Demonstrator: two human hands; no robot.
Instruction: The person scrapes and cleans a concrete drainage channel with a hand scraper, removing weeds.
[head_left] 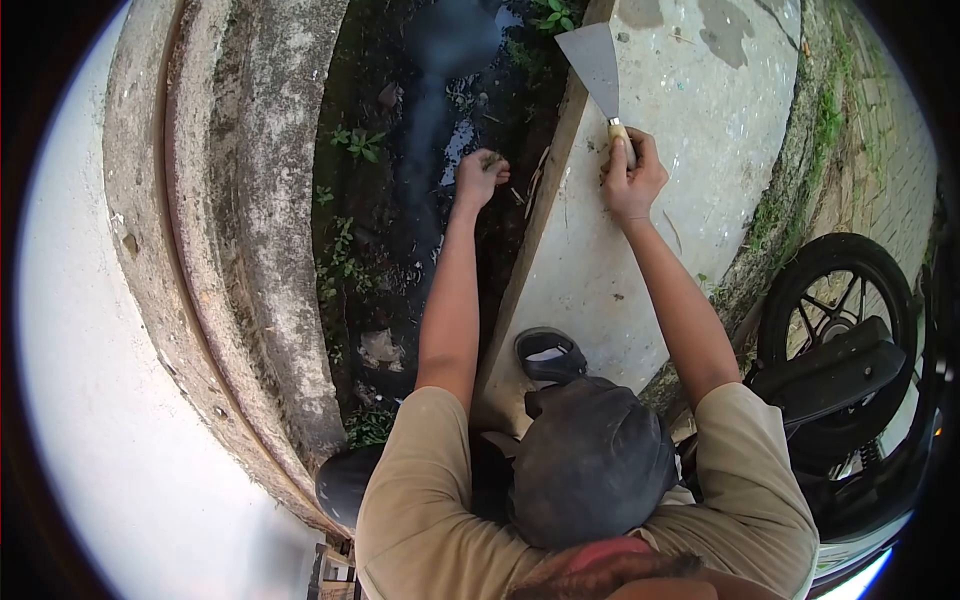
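My right hand [635, 188] is wrapped around the wooden handle of a putty knife [592, 65]. Its wide metal blade points forward and to the left, above the concrete slab [590, 240]. Out over the dark drain [420, 190], my left hand [482, 180] has its fingers curled together. Whatever those fingers hold, if anything, is too small to make out. Below the hand lie dark water and wet muck, with thin dry stalks [537, 180] along the slab's edge.
Green weeds [360, 145] grow along the drain's left side, below a rough concrete wall [285, 150]. A pale scrap [380, 348] lies in the drain. One sandaled foot [550, 355] rests on the slab. To the right stands a motorcycle wheel [840, 310].
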